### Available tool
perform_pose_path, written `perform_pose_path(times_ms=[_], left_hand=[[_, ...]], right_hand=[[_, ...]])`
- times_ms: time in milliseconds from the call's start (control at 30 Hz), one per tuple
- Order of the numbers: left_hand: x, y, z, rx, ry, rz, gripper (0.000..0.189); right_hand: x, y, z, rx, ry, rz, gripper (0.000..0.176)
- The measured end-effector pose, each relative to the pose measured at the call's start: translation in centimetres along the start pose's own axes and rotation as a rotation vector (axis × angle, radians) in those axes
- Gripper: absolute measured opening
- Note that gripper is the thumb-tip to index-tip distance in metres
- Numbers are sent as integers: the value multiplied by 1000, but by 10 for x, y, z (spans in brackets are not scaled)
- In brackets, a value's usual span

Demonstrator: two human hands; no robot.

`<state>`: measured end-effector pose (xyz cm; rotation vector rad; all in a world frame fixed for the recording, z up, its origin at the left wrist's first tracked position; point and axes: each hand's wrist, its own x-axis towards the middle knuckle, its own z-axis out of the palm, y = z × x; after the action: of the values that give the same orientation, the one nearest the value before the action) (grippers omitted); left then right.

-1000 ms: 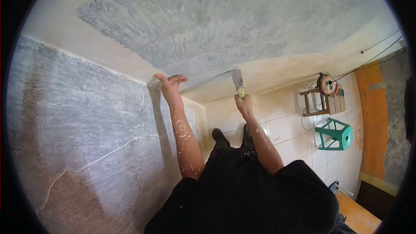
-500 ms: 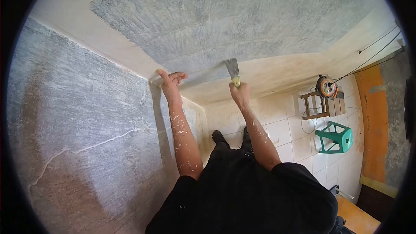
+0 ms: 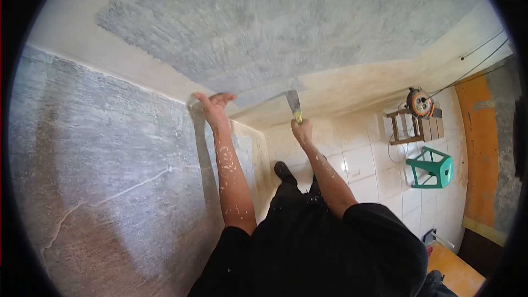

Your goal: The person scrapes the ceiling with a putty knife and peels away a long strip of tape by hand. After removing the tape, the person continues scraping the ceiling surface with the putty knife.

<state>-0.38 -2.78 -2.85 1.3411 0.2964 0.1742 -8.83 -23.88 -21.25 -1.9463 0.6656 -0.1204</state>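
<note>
My right hand [image 3: 301,131] is wrapped round the handle of a scraper [image 3: 293,102], whose flat metal blade points up at the wall in front, by the lower edge of the grey area [image 3: 264,33]. Cream-coloured wall surface [image 3: 341,88] shows below and beside that edge. Near the corner of the two walls, my left hand [image 3: 215,111] has its fingers spread and holds nothing; it is close to the front wall, and contact is hard to judge. White flakes speckle both forearms.
On the left, a grey wall [image 3: 137,143] carries a long pale crack line. To the right, a cable reel [image 3: 419,102] sits on a wooden stool [image 3: 432,127], with a green plastic stool [image 3: 434,169] beside it on the tiled floor [image 3: 363,190]. Cables run up at the far right.
My right hand and the scraper have moved a little lower in view. My left hand stays near the corner, fingers still spread. The view has shifted slightly.
</note>
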Motion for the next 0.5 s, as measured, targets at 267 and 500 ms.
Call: perform_pose_path(times_ms=[267,500], left_hand=[[-1,5,2,-21,-8,-8,89],[-3,7,1,-11,-11,-12,88]], right_hand=[[3,-59,-24,90,-69,-95,35],[9,-43,-21,159,-94,-39,34]])
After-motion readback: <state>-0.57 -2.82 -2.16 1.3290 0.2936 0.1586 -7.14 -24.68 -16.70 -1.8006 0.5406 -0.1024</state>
